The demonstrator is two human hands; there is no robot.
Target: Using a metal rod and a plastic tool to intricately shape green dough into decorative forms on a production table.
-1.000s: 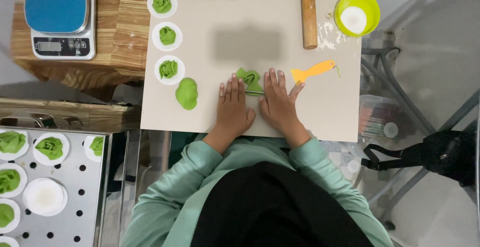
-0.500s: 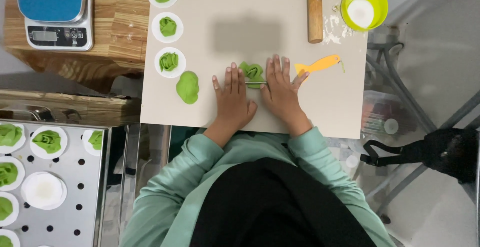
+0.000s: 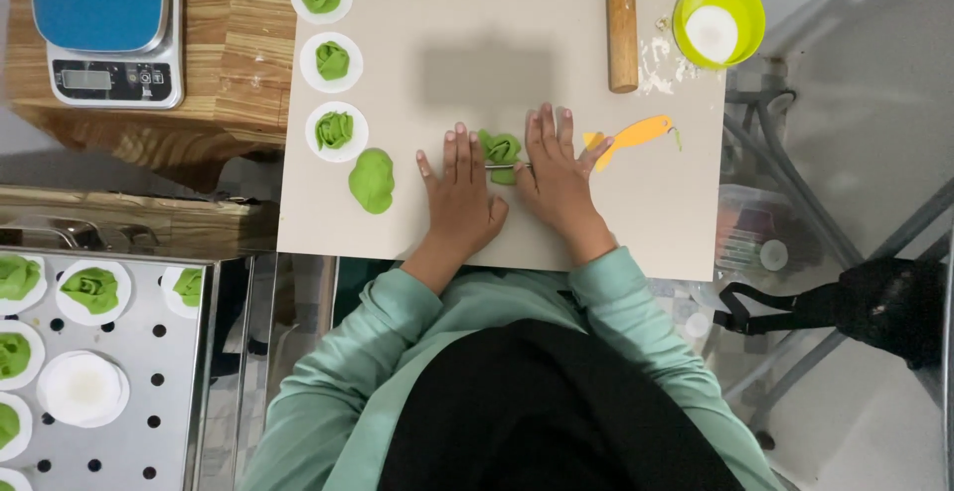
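While your two hands rest flat on the beige board (image 3: 497, 64), a folded green dough piece (image 3: 500, 150) sits between them. Your left hand (image 3: 460, 198) lies palm down, fingers spread, just beside the dough. Your right hand (image 3: 555, 175) lies on the other side, fingers extended, touching a thin metal tool (image 3: 502, 166) that crosses the dough; whether it grips the tool is unclear. An orange scraper (image 3: 632, 136) lies near your right fingertips, a wooden rolling pin (image 3: 621, 19) farther up.

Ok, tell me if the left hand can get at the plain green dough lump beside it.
Probably yes: the left hand lies flat just right of the dough lump, with only bare board between.
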